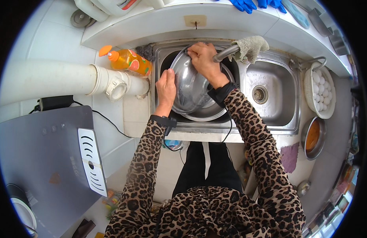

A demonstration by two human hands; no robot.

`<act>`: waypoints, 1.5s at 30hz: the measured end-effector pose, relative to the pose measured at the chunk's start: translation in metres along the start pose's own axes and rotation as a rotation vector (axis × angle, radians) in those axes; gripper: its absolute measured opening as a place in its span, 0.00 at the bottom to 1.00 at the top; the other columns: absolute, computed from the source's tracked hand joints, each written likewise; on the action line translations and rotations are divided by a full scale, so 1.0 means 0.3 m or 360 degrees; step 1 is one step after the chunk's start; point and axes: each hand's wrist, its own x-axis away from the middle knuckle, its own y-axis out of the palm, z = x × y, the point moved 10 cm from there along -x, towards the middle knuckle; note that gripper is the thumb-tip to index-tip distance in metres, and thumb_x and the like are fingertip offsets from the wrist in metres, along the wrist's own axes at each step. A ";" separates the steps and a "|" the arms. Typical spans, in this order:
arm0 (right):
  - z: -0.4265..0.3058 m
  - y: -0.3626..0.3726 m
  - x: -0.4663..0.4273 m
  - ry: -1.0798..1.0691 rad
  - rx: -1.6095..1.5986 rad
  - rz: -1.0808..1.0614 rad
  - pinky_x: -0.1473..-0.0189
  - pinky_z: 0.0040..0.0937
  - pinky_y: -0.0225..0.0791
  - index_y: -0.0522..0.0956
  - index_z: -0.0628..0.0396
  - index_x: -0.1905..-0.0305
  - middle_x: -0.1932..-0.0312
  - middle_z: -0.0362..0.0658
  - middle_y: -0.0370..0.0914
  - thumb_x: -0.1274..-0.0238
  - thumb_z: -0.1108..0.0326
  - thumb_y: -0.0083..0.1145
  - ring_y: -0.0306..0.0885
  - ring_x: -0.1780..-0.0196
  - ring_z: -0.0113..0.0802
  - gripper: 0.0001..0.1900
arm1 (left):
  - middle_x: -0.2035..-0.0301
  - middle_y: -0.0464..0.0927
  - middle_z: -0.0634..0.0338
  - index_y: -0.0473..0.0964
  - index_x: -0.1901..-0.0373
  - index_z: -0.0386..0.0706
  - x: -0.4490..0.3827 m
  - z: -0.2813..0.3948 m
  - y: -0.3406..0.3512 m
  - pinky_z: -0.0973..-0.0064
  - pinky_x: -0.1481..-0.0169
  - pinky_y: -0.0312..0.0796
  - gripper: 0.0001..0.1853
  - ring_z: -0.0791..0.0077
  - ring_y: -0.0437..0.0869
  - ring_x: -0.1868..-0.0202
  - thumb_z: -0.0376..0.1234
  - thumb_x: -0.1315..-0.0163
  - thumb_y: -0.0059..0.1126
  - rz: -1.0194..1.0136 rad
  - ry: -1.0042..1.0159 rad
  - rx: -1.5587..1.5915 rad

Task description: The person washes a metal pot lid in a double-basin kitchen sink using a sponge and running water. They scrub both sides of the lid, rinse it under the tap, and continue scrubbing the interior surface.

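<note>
A shiny metal bowl (pixel 183 86) is held tilted over the left basin of a double stainless-steel sink. My left hand (pixel 166 87) grips its left rim, thumb on the edge. My right hand (pixel 205 61) is at the bowl's upper rim, fingers bent over it; whether it holds anything else cannot be told. Beneath lies a wider metal basin (pixel 211 116), partly hidden by the bowl. The faucet spout (pixel 226 53), with a grey-green cloth (pixel 253 47) draped on it, reaches over beside my right wrist.
An orange pump bottle (pixel 133 62) lies left of the sink, beside a thick white pipe (pixel 61 78). The right sink basin (pixel 271 111) has a drain. Farther right are a white basket (pixel 309 98) of eggs and a metal bowl (pixel 321 148) with orange contents.
</note>
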 end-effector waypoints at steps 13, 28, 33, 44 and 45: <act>0.066 0.057 -0.072 0.0415 0.0235 -0.0164 0.58 0.51 0.74 0.75 0.54 0.56 0.67 0.48 0.84 0.46 0.76 0.59 0.80 0.58 0.55 0.12 | 0.77 0.68 0.48 0.74 0.65 0.33 -0.006 -0.036 -0.019 0.64 0.64 0.66 0.29 0.61 0.65 0.72 0.52 0.21 0.43 0.0063 0.0009 0.0025; 0.001 0.049 -0.079 0.0090 -0.0056 0.0033 0.66 0.49 0.72 0.78 0.53 0.72 0.77 0.50 0.79 0.52 0.75 0.59 0.77 0.70 0.55 0.03 | 0.77 0.68 0.57 0.73 0.69 0.31 -0.020 -0.068 -0.021 0.69 0.62 0.66 0.34 0.72 0.66 0.70 0.55 0.21 0.40 0.0031 -0.0143 0.0025; -0.172 0.147 0.014 -0.0121 -0.0423 -0.0502 0.68 0.49 0.70 0.75 0.52 0.73 0.77 0.48 0.76 0.51 0.74 0.61 0.75 0.68 0.50 0.05 | 0.77 0.64 0.62 0.67 0.73 0.34 -0.029 -0.082 -0.023 0.68 0.66 0.60 0.33 0.75 0.63 0.70 0.55 0.20 0.38 0.0096 -0.0153 0.0322; -0.155 0.164 -0.011 -0.0241 -0.0337 -0.0369 0.67 0.50 0.71 0.75 0.52 0.74 0.77 0.47 0.77 0.52 0.73 0.61 0.76 0.68 0.51 0.04 | 0.77 0.62 0.63 0.64 0.75 0.35 -0.020 -0.069 -0.025 0.69 0.65 0.59 0.34 0.75 0.61 0.69 0.57 0.21 0.38 0.0099 -0.0123 0.0318; -0.181 0.175 0.008 -0.0256 -0.0455 -0.0447 0.66 0.52 0.72 0.75 0.53 0.75 0.77 0.48 0.76 0.53 0.73 0.61 0.75 0.67 0.53 0.04 | 0.77 0.62 0.63 0.64 0.75 0.35 -0.022 -0.075 -0.032 0.69 0.64 0.60 0.34 0.75 0.61 0.69 0.57 0.21 0.38 0.0130 -0.0151 0.0312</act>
